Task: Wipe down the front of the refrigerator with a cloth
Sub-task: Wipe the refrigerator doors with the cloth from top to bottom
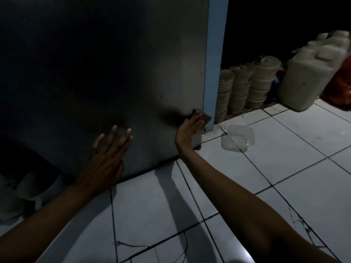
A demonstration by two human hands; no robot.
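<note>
Our right hand [190,126] sits just right of the frame's centre, its fingers [197,118] curled over a small dark cloth [206,117] and pressing it against the lower right corner of the tall grey metal refrigerator front [114,63], where that panel meets a pale blue strip [215,54] at its edge. Our left hand [108,158], lower and left of centre, holds nothing: its fingers [125,139] are spread wide and laid flat on the same panel, bracing us. The cloth is mostly hidden under the hand and blurred, so we cannot tell its weave or whether it is damp. We judge it soft, light and limp, best kept bunched under the palm with the fingertips pinning its leading edge so it does not slip out. The panel looks stiff and smooth, so the cloth should glide easily, and firm flat pressure should serve better than a pinch. Most of the door fills the upper left in deep shadow, and we cannot say how much is clean. On the white tiled floor [266,168], right of the wiping hand, lies a clear plastic tub [237,138]; further to the upper right stand stacked lidded containers [245,86] and a cloudy white jerrycan [305,76], well apart from the work.
</note>
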